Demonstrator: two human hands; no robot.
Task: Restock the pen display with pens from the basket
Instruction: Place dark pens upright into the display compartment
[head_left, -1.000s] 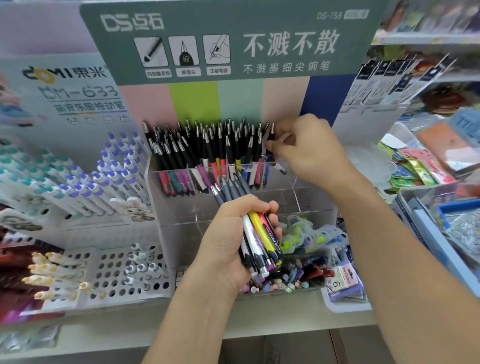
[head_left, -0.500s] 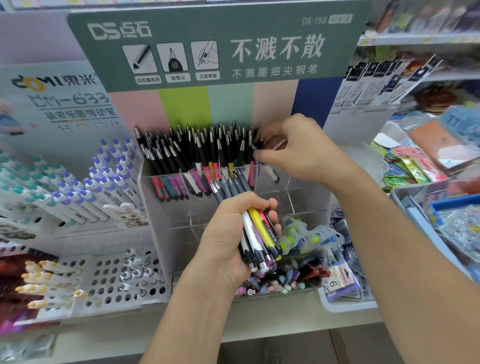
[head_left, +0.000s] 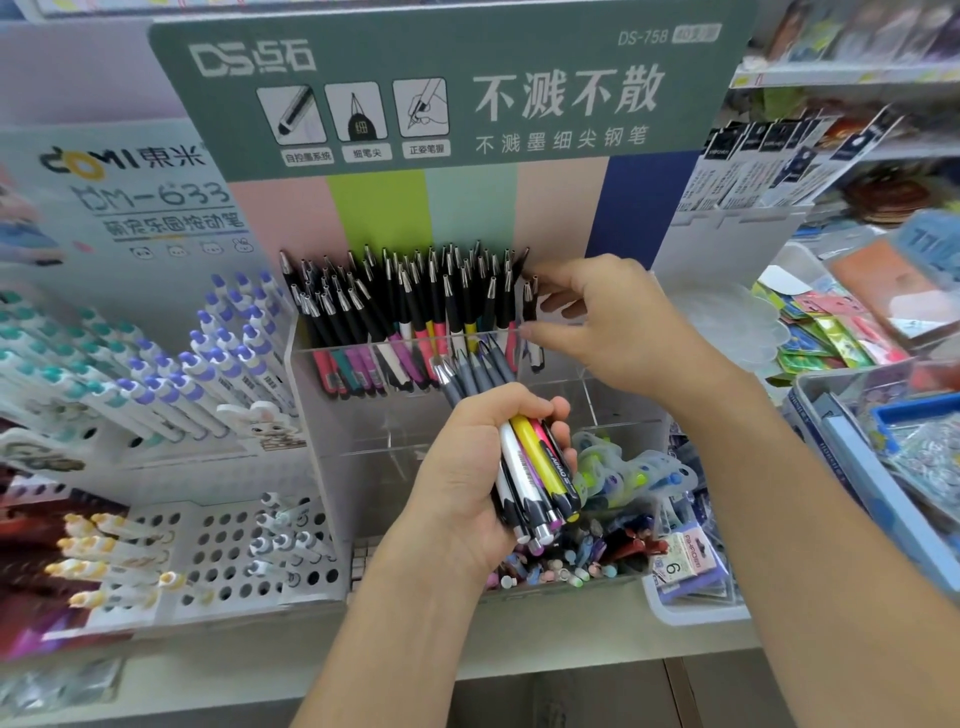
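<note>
A clear acrylic pen display stands under a green sign. Its top row is packed with black-gripped pens standing tip up. My left hand grips a bundle of pens in front of the display's empty middle tier; white, yellow and pink barrels show, with grey tips pointing up. My right hand is at the right end of the top row, where its thumb and fingers pinch one pen standing in the row. No basket can be made out.
A rack of white pens with purple and teal caps stands to the left, above a perforated white holder. The display's bottom tier holds mixed coloured pens. Blue trays of stationery crowd the right. The shelf edge runs below.
My right hand has stayed at the right end of the top row and worked a pen down into it. My left hand has kept the bundle where it was.
</note>
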